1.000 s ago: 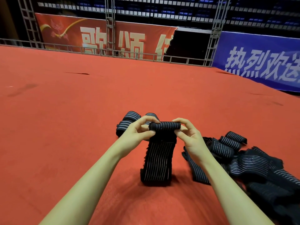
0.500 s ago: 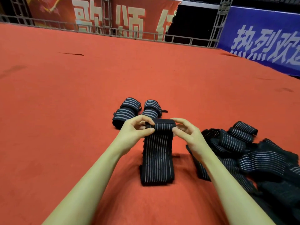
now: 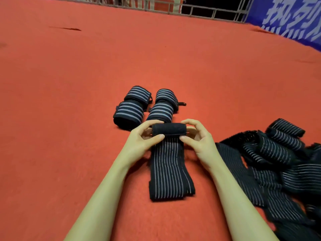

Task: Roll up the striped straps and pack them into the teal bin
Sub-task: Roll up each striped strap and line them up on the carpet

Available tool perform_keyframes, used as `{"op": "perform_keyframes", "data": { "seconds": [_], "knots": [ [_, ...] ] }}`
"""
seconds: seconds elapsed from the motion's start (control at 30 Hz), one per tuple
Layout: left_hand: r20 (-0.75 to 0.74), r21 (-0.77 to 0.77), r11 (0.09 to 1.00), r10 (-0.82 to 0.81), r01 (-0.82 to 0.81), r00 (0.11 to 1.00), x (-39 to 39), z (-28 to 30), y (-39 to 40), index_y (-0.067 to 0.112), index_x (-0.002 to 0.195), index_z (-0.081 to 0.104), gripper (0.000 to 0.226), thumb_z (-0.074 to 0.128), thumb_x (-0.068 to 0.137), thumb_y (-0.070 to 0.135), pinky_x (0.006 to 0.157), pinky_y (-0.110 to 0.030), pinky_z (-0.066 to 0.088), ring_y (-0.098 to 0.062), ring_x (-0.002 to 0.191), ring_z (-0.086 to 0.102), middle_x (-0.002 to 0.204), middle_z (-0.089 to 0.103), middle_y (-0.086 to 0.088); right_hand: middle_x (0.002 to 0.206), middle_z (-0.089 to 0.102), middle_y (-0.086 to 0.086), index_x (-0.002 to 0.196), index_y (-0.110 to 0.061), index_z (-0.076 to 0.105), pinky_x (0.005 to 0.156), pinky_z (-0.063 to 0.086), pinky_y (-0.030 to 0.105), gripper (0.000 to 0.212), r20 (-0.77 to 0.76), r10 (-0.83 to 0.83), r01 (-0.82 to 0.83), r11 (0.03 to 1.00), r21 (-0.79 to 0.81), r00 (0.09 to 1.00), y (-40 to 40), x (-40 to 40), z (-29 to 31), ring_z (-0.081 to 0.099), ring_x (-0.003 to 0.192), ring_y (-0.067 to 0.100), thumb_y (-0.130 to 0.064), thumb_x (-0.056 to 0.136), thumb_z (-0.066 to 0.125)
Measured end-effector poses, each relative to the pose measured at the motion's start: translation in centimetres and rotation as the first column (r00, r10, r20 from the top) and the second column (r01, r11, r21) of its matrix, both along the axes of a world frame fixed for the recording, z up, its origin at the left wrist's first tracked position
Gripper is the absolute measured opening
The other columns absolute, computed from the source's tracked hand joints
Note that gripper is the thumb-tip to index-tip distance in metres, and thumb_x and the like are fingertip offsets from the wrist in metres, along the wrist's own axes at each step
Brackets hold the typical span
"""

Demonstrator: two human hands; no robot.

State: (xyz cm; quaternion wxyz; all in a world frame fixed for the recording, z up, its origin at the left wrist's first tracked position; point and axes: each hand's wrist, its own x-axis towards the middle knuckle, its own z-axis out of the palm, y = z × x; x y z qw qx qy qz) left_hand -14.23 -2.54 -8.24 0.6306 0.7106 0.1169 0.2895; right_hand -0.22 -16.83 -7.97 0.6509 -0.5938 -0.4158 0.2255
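Floor: a red carpet (image 3: 69,119) spreads across the whole space, everything lying directly on it.
Finished rolls: four rolled straps (image 3: 145,106) sit in two pairs side by side on the carpet, just beyond the hands, white stripes running across each.
Left hand: the left hand (image 3: 142,140) pinches the left end of the roll, thumb pressed on the near side, fingers curled over the top.
Strap in work: the striped strap (image 3: 168,164) lies between the forearms, its far end wound into a small black roll held at both ends; the flat tail runs back toward the person and ends in a folded edge on the carpet.
Right hand: the right hand (image 3: 196,138) pinches the right end of the roll, thumb against the near side, fingers arched over the top.
Loose pile: a heap of unrolled straps (image 3: 278,164) lies tangled on the carpet just right of the right forearm.
Background: a metal railing (image 3: 208,12) at the far edge, a blue banner (image 3: 286,16) at upper right.
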Motion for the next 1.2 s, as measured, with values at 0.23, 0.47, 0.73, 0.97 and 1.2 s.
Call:
{"op": "perform_keyframes", "data": {
  "seconds": [0.23, 0.47, 0.73, 0.97, 1.2],
  "knots": [
    [-0.025, -0.026, 1.000, 0.013, -0.014, 1.000, 1.1, -1.6, 0.8, 0.019, 0.096, 0.062, 0.044, 0.056, 0.077, -0.021, 0.048, -0.013, 0.039, 0.003, 0.059, 0.052, 0.084, 0.063, 0.010, 0.107, 0.067, -0.011, 0.116, -0.031, 0.058, 0.090, 0.046, 0.022, 0.041, 0.148, 0.068, -0.041, 0.982, -0.185, 0.987, 0.2, 0.9, -1.5, 0.060, 0.097, 0.010, -0.016, 0.079, 0.067],
    [-0.006, -0.029, 0.999, -0.041, 0.041, 0.999, 0.5, -2.3, 0.8, 0.012, 0.100, 0.067, 0.027, 0.063, 0.078, -0.003, 0.084, -0.013, 0.044, 0.000, 0.096, 0.062, 0.101, 0.069, 0.006, 0.107, 0.070, -0.003, 0.110, -0.024, 0.066, 0.089, 0.045, 0.018, 0.028, 0.077, 0.015, -0.005, 0.992, -0.126, 0.997, 0.5, 0.4, -2.3, 0.063, 0.101, 0.008, -0.018, 0.083, 0.064],
    [-0.010, -0.137, 0.990, 0.034, -0.035, 0.999, 2.0, -2.8, 1.4, 0.020, 0.108, 0.062, 0.038, 0.071, 0.076, 0.002, 0.075, -0.016, 0.050, -0.006, 0.082, 0.064, 0.098, 0.071, 0.007, 0.099, 0.072, 0.002, 0.118, -0.023, 0.054, 0.085, 0.050, 0.025, 0.044, -0.041, -0.044, 0.043, 0.999, -0.022, 0.998, 1.1, 1.4, -2.7, 0.064, 0.093, 0.014, -0.009, 0.079, 0.070],
    [0.005, 0.044, 0.993, 0.111, -0.111, 0.994, 2.2, -3.8, 1.1, 0.030, 0.116, 0.062, 0.050, 0.075, 0.077, 0.003, 0.085, -0.015, 0.046, -0.003, 0.098, 0.063, 0.107, 0.069, 0.017, 0.118, 0.066, -0.005, 0.124, -0.029, 0.055, 0.091, 0.046, 0.017, 0.055, 0.061, -0.112, 0.114, 0.993, -0.028, 0.992, 1.4, 1.2, -3.9, 0.061, 0.111, 0.005, 0.006, 0.083, 0.067],
    [0.115, 0.051, 0.996, 0.072, -0.079, 0.991, 2.0, -3.3, 1.7, 0.021, 0.096, 0.067, 0.034, 0.069, 0.068, 0.002, 0.088, -0.023, 0.046, -0.012, 0.104, 0.061, 0.106, 0.065, 0.003, 0.093, 0.067, -0.006, 0.113, -0.028, 0.062, 0.076, 0.049, 0.024, 0.037, -0.004, 0.031, -0.031, 0.998, -0.054, 1.000, 1.5, 1.6, -3.0, 0.060, 0.085, 0.010, -0.010, 0.081, 0.067]
  ]
}}
